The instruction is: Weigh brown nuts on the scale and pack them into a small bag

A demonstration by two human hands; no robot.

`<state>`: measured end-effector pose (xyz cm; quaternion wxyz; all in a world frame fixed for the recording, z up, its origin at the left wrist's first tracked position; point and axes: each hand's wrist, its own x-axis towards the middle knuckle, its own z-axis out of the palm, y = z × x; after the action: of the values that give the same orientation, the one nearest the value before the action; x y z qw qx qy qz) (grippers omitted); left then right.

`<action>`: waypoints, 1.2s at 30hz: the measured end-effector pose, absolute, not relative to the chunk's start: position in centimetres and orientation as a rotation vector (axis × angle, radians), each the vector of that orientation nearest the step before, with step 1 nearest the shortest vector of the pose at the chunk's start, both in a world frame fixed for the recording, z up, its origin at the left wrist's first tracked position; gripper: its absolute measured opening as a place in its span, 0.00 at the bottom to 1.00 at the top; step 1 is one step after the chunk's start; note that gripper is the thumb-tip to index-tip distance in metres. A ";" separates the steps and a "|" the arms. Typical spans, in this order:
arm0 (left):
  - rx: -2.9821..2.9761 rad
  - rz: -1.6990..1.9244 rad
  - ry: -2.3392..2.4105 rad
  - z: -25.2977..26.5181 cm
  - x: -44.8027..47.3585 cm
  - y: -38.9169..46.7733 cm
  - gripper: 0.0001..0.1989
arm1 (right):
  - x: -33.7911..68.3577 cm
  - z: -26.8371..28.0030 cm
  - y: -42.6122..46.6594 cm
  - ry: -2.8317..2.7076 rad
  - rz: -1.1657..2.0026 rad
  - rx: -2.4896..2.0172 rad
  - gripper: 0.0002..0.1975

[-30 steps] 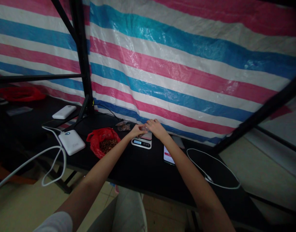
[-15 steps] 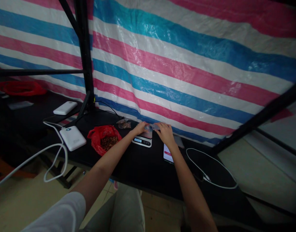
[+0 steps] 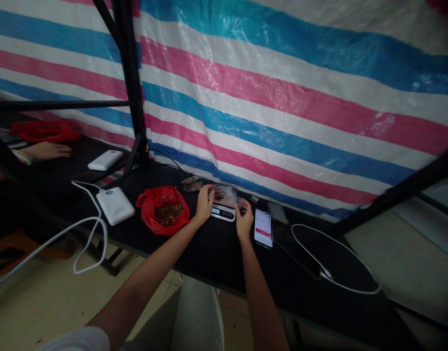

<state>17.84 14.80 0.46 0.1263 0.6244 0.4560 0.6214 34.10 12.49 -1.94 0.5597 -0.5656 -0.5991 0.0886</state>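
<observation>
A clear plastic bag (image 3: 228,200) with some brown pieces in its left part lies across the top of a small digital scale (image 3: 224,214). My left hand (image 3: 205,204) is closed on the bag's left end. At the right end, my right hand (image 3: 244,219) pinches the plastic between thumb and fingers. The scale's lit display shows between my hands, and its plate is mostly covered. Left of my left hand stands an open red plastic bag (image 3: 145,214) of small brown pieces (image 3: 169,214). Small filled clear bags (image 3: 193,185) lie behind it.
A lit phone (image 3: 263,228) lies right of my right hand, with a white cable (image 3: 356,256) beyond. White power banks (image 3: 116,207) rest on the left. Another person's hand (image 3: 50,150) is near a red bag (image 3: 44,130) at far left. A black frame post (image 3: 132,87) rises between tables.
My hands have moved from above the scale to the two ends of the bag, the right one drawing nearer me. Another person's hand has appeared at left. The view has shifted slightly.
</observation>
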 end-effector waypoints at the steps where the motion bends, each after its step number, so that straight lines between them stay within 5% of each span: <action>1: 1.796 1.813 1.342 0.3 17.9 14.8 0.11 | 34.1 -1.9 12.4 -1.403 0.211 -1.343 0.19; 27: 1.699 1.733 1.380 0.6 17.8 14.9 0.09 | 33.8 -1.5 11.5 -1.608 0.058 -1.405 0.19; 36: 1.517 1.879 1.308 1.5 14.4 0.3 0.07 | 32.4 0.1 10.4 -1.747 -0.022 -1.341 0.17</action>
<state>14.42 0.26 1.50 0.1961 0.5416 0.4670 0.6709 32.40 10.43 0.12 0.4526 -0.5430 -0.7072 -0.0089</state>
